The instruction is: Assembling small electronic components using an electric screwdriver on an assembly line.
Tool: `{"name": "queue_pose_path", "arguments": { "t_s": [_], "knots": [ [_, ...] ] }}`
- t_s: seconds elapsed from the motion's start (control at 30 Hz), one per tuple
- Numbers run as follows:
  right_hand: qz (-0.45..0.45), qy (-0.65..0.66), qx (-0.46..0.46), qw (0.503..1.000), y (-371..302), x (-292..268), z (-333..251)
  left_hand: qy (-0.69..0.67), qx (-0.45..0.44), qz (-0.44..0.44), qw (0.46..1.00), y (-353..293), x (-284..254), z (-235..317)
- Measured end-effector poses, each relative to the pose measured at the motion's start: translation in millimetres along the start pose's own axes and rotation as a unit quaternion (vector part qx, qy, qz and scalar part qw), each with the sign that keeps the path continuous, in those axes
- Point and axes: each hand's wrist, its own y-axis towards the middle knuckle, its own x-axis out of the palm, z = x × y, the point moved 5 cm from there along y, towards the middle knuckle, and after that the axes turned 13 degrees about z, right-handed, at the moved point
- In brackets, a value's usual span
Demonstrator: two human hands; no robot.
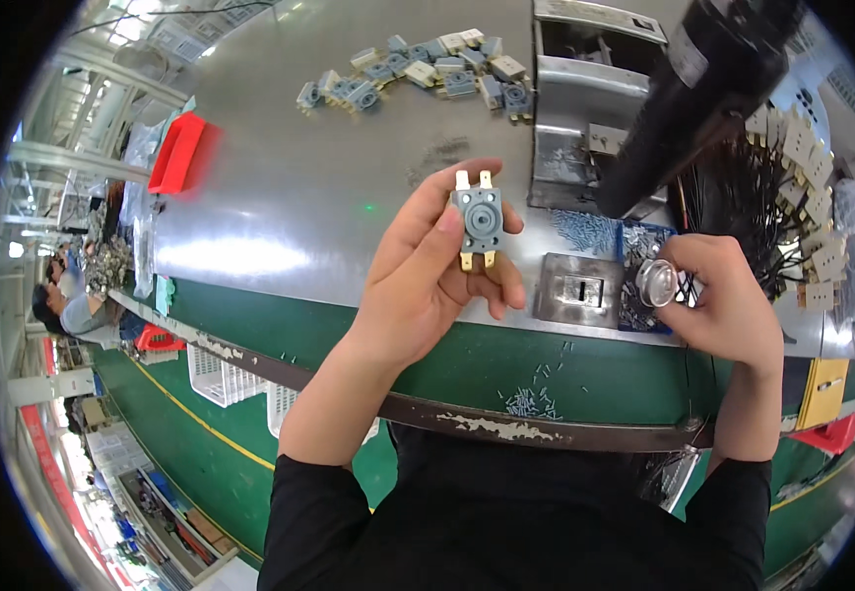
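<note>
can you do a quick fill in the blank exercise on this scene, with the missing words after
1. The left hand holds a grey part; the metal tabs showing on it number ____.
2. The right hand holds a shiny piece whose outline is ____.
3. The bin at the left of the metal tabletop is coloured ____.
4. The scattered small pieces closest to the black shirt lie on a surface coloured ____.

Missing words: four; round; red; green

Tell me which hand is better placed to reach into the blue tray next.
Right, most likely: the right hand is at the blue tray, though holding a round metal piece. The left hand is farther away and holds the grey part with four terminals.
</note>
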Motion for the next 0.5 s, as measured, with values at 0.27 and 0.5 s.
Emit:
{"name": "queue_pose_path", "arguments": {
  "t_s": [0.27, 0.5],
  "knots": [
    [0.008, 0.015, -0.090, 0.996, -7.8, -7.7, -5.1, 0.034, 0.072, -0.039, 0.996, 3.4, 22.0, -23.9],
    [-0.031, 0.032, -0.057, 0.997, -3.9, -18.5, -5.6, 0.408, 0.298, -0.073, 0.860, 15.4, 33.0, -41.0]
  ]
}}
